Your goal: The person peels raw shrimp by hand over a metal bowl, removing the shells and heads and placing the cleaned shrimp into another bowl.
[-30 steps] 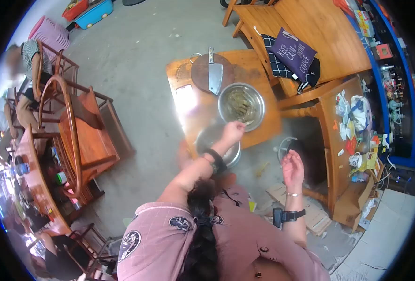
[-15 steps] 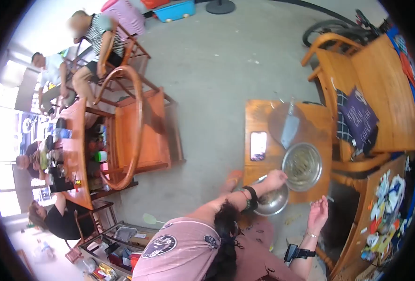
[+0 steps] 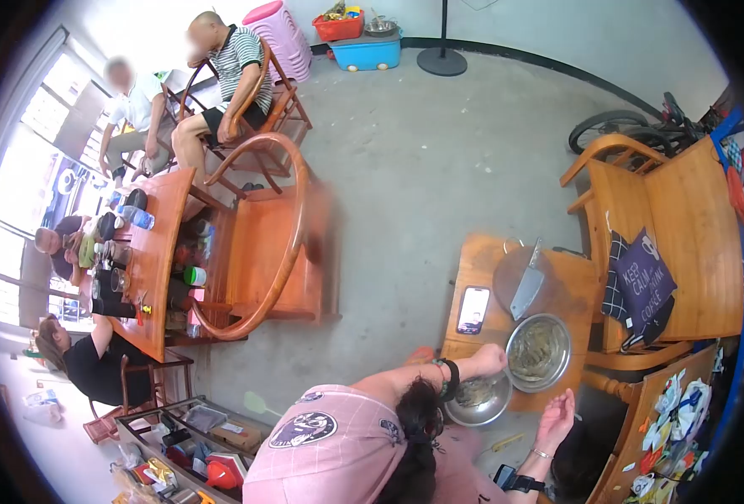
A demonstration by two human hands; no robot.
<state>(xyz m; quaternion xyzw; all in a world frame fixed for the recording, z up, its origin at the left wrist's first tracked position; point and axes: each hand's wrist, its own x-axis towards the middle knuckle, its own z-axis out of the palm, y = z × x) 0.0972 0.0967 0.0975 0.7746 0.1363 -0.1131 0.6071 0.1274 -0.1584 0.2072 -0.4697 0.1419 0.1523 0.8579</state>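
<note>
My left hand (image 3: 491, 359) is closed, knuckles up, above the inner edge of a smaller metal bowl (image 3: 494, 410); whatever its fingers may hold is hidden. This bowl contains some brownish food, partly covered by my arm. Close by, a larger metal bowl (image 3: 563, 357) rests on the small wooden table (image 3: 464, 277) with a greyish-green mixture in it. My right hand (image 3: 556, 415) hovers below the larger bowl, palm up, its fingers loosely curled and apart, with nothing visible in it. A cleaver (image 3: 527, 286) lies on a round cutting board (image 3: 508, 273).
A phone (image 3: 473, 310) lies on the table's left side. To the right stands a wooden bench (image 3: 683, 244) with a purple cushion (image 3: 646, 281). A wooden armchair (image 3: 271, 252) and a long table (image 3: 166, 252) with people around it are at left. A crate of items (image 3: 195, 445) stands lower left.
The view has shifted, so the table and bowls appear lower. My left hand stays beside the larger bowl; my right hand has shifted slightly, its fingers more curled.
</note>
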